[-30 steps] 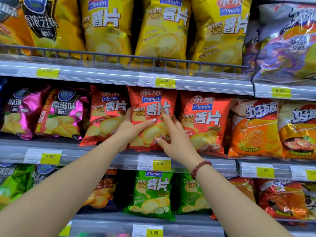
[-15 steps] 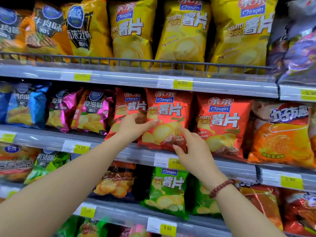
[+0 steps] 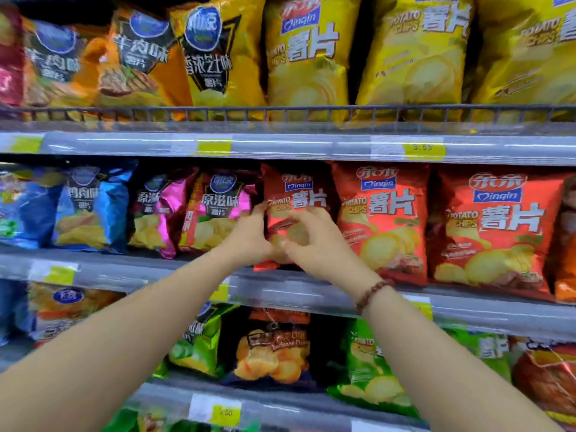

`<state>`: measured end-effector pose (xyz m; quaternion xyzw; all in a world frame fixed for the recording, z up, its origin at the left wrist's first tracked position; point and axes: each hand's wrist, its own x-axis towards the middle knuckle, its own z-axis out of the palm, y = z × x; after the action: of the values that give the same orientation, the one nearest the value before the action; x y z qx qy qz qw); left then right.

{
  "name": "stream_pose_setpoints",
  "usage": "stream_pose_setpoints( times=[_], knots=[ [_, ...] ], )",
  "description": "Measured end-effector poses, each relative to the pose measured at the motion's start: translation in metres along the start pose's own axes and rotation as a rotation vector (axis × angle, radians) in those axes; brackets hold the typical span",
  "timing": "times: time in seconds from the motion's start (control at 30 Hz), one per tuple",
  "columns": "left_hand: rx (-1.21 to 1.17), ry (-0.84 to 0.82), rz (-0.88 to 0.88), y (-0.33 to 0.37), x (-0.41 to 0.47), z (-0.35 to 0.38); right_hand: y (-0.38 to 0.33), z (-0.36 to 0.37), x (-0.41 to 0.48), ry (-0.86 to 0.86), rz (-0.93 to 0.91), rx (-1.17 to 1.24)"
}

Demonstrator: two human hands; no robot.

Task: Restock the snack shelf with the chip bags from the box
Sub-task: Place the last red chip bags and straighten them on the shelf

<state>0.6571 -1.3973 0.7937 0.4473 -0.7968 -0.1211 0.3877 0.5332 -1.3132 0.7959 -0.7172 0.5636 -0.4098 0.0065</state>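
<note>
Three red chip bags stand side by side on the middle shelf [image 3: 311, 291]. Both hands are on the leftmost red bag [image 3: 296, 194]. My left hand [image 3: 249, 238] grips its left edge, thumb up along the side. My right hand [image 3: 314, 241], with a bead bracelet on the wrist, has curled fingers pressed on the bag's lower front. The bag's bottom half is hidden behind my hands. The middle red bag [image 3: 383, 219] and the right red bag [image 3: 495, 229] stand untouched. The box is out of view.
Yellow chip bags [image 3: 308, 57] and orange ones fill the top shelf behind a wire rail [image 3: 280, 112]. Pink bags [image 3: 218, 210] and blue bags [image 3: 90, 210] stand left of the red ones. Green bags [image 3: 367, 369] and a dark bag sit on the shelf below.
Both hands have shifted from the middle red bag to the leftmost red bag. The view has swung left and closer to the shelf.
</note>
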Motion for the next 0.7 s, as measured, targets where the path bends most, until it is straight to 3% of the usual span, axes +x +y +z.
stream_pose_setpoints(
  times=[0.1,0.27,0.4,0.57,0.7],
  knots=[
    [0.028,-0.043,0.118,-0.006,0.012,0.006,-0.005,0.025,0.037,0.092,0.137,-0.054],
    [-0.042,-0.023,0.165,-0.027,0.033,0.005,-0.009,0.038,0.054,0.240,0.276,-0.265],
    [0.024,-0.097,0.056,-0.033,0.047,-0.001,0.001,0.039,0.058,0.138,0.372,-0.219],
    [0.051,-0.169,0.198,-0.038,0.048,0.000,0.015,0.036,0.064,0.125,0.378,-0.114],
    [0.070,-0.164,0.168,-0.039,0.051,0.009,0.025,0.040,0.068,0.108,0.374,-0.118]
  ],
)
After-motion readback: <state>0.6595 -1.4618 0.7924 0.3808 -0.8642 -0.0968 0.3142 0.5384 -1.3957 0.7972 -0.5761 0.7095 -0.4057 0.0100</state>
